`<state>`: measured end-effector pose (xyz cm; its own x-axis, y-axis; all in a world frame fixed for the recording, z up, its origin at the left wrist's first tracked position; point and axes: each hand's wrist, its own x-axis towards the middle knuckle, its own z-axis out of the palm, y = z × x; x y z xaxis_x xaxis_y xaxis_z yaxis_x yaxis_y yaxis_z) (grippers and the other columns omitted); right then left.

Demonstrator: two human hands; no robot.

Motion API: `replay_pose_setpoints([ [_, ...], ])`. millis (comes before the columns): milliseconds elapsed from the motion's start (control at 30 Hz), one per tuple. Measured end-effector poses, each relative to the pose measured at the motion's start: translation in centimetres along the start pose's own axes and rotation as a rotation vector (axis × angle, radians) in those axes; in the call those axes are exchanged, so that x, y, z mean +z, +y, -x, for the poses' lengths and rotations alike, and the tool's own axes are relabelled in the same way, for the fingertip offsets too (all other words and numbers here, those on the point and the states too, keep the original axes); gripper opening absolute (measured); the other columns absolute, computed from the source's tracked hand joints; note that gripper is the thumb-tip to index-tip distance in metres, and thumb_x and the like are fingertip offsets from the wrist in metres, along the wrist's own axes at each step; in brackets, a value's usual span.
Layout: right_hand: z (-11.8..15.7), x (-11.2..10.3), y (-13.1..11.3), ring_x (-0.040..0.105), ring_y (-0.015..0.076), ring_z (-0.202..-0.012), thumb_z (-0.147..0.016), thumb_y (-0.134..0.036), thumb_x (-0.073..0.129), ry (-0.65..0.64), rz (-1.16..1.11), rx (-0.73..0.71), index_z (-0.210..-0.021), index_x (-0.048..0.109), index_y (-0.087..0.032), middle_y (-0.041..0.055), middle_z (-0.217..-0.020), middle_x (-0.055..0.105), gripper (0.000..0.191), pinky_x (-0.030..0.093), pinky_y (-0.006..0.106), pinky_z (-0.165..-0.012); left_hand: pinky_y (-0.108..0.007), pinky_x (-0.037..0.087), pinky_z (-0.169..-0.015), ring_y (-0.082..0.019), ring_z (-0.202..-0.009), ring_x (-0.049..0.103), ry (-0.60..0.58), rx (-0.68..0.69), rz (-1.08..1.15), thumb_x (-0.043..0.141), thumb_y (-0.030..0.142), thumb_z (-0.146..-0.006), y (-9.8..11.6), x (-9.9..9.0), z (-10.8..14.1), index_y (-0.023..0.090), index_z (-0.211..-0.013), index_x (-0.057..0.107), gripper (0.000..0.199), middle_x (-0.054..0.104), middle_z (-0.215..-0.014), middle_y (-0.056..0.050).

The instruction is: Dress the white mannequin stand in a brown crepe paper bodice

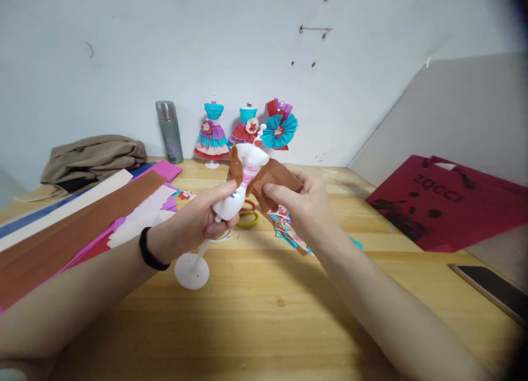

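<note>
A small white mannequin (231, 204) with a round base is tilted in my left hand (206, 210), whose fingers wrap round its lower body. Pink lines mark its waist. Brown crepe paper (275, 177) passes behind the mannequin's torso and spreads out to the right. My right hand (307, 197) pinches that paper between thumb and fingers. The mannequin's base (192, 271) hangs at the lower left of my left hand. Scissors (248, 218) with red and yellow handles lie behind the hands, partly hidden.
Three dressed mannequins (213, 136) stand by the wall beside a grey flask (170, 133). Coloured paper sheets (94, 210) and a brown cloth (94, 158) lie left. Paper scraps (286, 232) are behind my right hand. A red bag (445, 205) and phone (490, 290) are right.
</note>
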<state>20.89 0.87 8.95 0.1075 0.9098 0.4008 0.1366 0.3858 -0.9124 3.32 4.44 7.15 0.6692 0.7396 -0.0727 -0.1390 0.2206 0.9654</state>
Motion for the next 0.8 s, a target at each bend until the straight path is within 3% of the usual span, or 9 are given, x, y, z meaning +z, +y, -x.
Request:
replay_pose_setpoints([
  [167, 0.42, 0.33, -0.42, 0.045, 0.0123, -0.049, -0.066, -0.023, 0.061, 0.025, 0.110, -0.091, -0.062, 0.056, -0.022, -0.0020, -0.056, 0.051, 0.006, 0.035, 0.026, -0.044, -0.020, 0.016, -0.040, -0.002, -0.040, 0.027, -0.006, 0.110, -0.113, 0.052, 0.055, -0.093, -0.12, 0.03, 0.26, 0.014, -0.073, 0.052, 0.045, 0.052, -0.059, 0.000],
  [800, 0.43, 0.35, 0.37, 0.044, 0.0121, -0.045, -0.072, -0.015, 0.057, 0.028, 0.079, -0.149, -0.063, 0.052, -0.023, -0.0029, -0.053, 0.049, 0.014, 0.036, 0.027, -0.042, -0.021, 0.013, -0.041, -0.002, -0.041, 0.026, 0.046, 0.127, -0.173, 0.061, 0.063, -0.084, 0.07, 0.94, 0.58, 0.016, -0.077, 0.048, 0.048, 0.053, -0.061, 0.001],
])
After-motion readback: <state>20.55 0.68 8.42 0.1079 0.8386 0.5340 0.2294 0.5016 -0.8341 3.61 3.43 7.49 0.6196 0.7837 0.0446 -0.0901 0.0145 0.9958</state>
